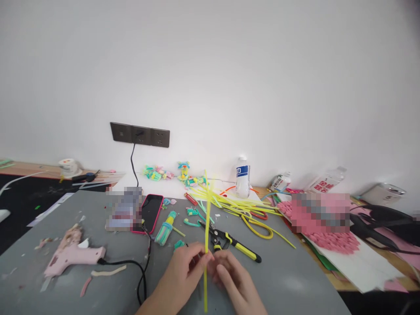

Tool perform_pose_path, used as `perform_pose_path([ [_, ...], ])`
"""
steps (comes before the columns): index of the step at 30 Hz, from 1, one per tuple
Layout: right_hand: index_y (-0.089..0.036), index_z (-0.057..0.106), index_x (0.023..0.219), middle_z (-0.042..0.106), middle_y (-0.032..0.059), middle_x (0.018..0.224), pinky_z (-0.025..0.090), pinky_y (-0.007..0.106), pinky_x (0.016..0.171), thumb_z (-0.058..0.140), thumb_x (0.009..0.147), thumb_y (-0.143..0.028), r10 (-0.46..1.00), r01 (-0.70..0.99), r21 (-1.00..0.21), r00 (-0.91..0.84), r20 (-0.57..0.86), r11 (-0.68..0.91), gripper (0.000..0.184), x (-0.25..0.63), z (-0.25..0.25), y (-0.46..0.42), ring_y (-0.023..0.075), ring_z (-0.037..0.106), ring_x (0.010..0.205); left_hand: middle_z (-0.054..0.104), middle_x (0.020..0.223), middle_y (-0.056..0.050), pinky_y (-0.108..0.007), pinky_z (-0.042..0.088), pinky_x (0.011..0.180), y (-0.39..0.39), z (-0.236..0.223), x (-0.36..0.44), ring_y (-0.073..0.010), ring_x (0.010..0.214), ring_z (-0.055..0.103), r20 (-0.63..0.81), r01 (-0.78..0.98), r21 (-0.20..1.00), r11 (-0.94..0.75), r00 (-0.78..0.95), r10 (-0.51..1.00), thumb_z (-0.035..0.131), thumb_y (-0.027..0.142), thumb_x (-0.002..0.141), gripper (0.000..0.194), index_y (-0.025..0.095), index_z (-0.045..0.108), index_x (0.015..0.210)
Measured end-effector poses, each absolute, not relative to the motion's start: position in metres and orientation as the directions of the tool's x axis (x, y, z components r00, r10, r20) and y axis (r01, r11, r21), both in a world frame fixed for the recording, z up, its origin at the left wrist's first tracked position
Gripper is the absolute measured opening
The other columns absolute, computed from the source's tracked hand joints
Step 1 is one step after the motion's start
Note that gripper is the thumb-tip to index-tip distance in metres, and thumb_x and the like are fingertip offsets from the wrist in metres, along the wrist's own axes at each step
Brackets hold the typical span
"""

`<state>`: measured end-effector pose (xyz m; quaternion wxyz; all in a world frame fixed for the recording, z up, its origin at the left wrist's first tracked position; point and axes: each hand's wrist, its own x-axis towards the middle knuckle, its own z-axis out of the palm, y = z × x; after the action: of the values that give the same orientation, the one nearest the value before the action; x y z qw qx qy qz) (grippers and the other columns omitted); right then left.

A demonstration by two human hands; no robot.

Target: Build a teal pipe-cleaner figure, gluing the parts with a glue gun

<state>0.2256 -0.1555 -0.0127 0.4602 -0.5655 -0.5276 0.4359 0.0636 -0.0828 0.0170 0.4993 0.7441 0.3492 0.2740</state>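
Observation:
My left hand (187,271) pinches a yellow pipe cleaner (206,227) between thumb and fingertips. The stem stands nearly upright and sticks out above and below the grip; its top is blurred. Close on the right is my right hand (234,280), fingers curved and thumb apart, with no object visible in it; its fingertips are smeared beside the stem. Just beyond the hands lie wire pliers (243,250) with yellow-black handles. Behind them, a loose pile of yellow pipe cleaners (236,203) spreads over the table. A tied bundle of green and yellow stems (166,229) rests to the left.
A pink glue gun (74,253) lies at left, its black cord (141,267) curving near my left forearm. Beside it are a pink-edged phone (152,212) and scraps. Scissors with yellow handles (262,229), a white bottle (243,177) and a pink fluffy piece (331,240) stand or lie right.

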Motion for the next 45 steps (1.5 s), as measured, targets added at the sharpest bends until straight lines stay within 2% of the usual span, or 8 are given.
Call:
perform_pose_path([
  [3,-0.020,0.067,0.107,0.064,0.0039,0.079,0.050,0.027,0.068,0.060,0.087,-0.064,0.983,0.143,-0.990,0.179,0.041,0.016,0.048,0.229,-0.001,-0.149,0.0199,0.061,0.074,0.058,0.061,0.000,-0.023,0.033,0.056,-0.085,0.014,0.064,-0.0137,0.058,0.052,-0.005,0.261,0.937,-0.231,0.673,0.740,0.047,0.038,0.094,0.036,0.017,0.060,0.068],
  [8,-0.017,0.068,0.084,0.048,-0.0036,0.055,0.039,0.024,0.052,0.063,0.083,-0.068,0.989,-0.011,-0.999,0.148,0.029,0.031,0.051,0.224,0.005,-0.125,0.0122,0.044,0.050,0.056,0.056,0.002,-0.021,0.033,0.049,-0.080,0.006,0.065,-0.0112,0.046,0.044,-0.159,0.267,0.962,-0.050,0.702,0.694,0.049,0.039,0.092,0.031,0.015,0.066,0.081],
  [16,-0.017,0.071,0.085,0.062,-0.0001,0.057,0.040,0.023,0.053,0.068,0.084,-0.061,0.974,-0.294,-0.953,0.226,0.009,0.077,0.044,0.233,-0.009,-0.097,0.0122,0.052,0.053,0.054,0.048,0.003,-0.022,0.027,0.047,-0.058,0.011,0.042,-0.0109,0.043,0.037,-0.189,0.263,0.965,0.007,0.674,0.714,0.051,0.049,0.092,0.041,0.012,0.070,0.089],
  [23,-0.016,0.076,0.087,0.068,0.0028,0.062,0.042,0.023,0.053,0.077,0.077,-0.059,0.952,-0.360,-0.930,0.303,-0.036,0.079,0.044,0.236,-0.005,-0.096,0.0116,0.054,0.052,0.060,0.052,-0.001,-0.023,0.027,0.047,-0.052,0.013,0.031,-0.0108,0.044,0.037,-0.202,0.205,0.975,0.081,0.681,0.704,0.054,0.055,0.091,0.046,0.012,0.071,0.092],
  [27,-0.016,0.077,0.092,0.072,0.0056,0.068,0.043,0.025,0.055,0.080,0.071,-0.061,0.941,-0.275,-0.960,0.336,-0.047,0.050,0.050,0.242,0.002,-0.102,0.0135,0.056,0.056,0.060,0.053,-0.001,-0.023,0.026,0.047,-0.052,0.013,0.026,-0.0104,0.045,0.036,-0.200,0.184,0.978,0.101,0.672,0.713,0.053,0.060,0.090,0.051,0.011,0.070,0.096],
  [33,-0.015,0.077,0.098,0.071,0.0070,0.074,0.047,0.028,0.060,0.074,0.076,-0.063,0.925,-0.010,-0.999,0.379,0.037,0.045,0.052,0.265,-0.001,-0.118,0.0161,0.057,0.061,0.065,0.069,-0.003,-0.024,0.035,0.053,-0.048,0.006,0.018,-0.0126,0.055,0.045,-0.135,0.073,0.991,0.113,0.578,0.805,0.056,0.068,0.085,0.061,0.014,0.064,0.113],
  [38,-0.015,0.075,0.094,0.070,0.0080,0.074,0.047,0.030,0.059,0.070,0.076,-0.068,0.893,0.088,-0.995,0.444,0.071,0.035,0.056,0.270,-0.005,-0.130,0.0181,0.058,0.060,0.068,0.067,-0.004,-0.027,0.037,0.060,-0.048,0.004,0.019,-0.0159,0.060,0.050,-0.082,0.064,0.996,0.056,0.560,0.824,0.055,0.062,0.090,0.053,0.015,0.065,0.113],
  [45,-0.017,0.075,0.094,0.073,0.0100,0.081,0.052,0.033,0.065,0.063,0.084,-0.063,0.944,0.215,-0.976,0.316,0.090,0.021,0.049,0.257,-0.003,-0.130,0.0221,0.064,0.068,0.073,0.072,-0.006,-0.030,0.048,0.065,-0.061,0.004,0.028,-0.0185,0.062,0.064,-0.140,0.000,0.983,0.182,0.644,0.752,0.061,0.063,0.085,0.051,0.017,0.064,0.108],
])
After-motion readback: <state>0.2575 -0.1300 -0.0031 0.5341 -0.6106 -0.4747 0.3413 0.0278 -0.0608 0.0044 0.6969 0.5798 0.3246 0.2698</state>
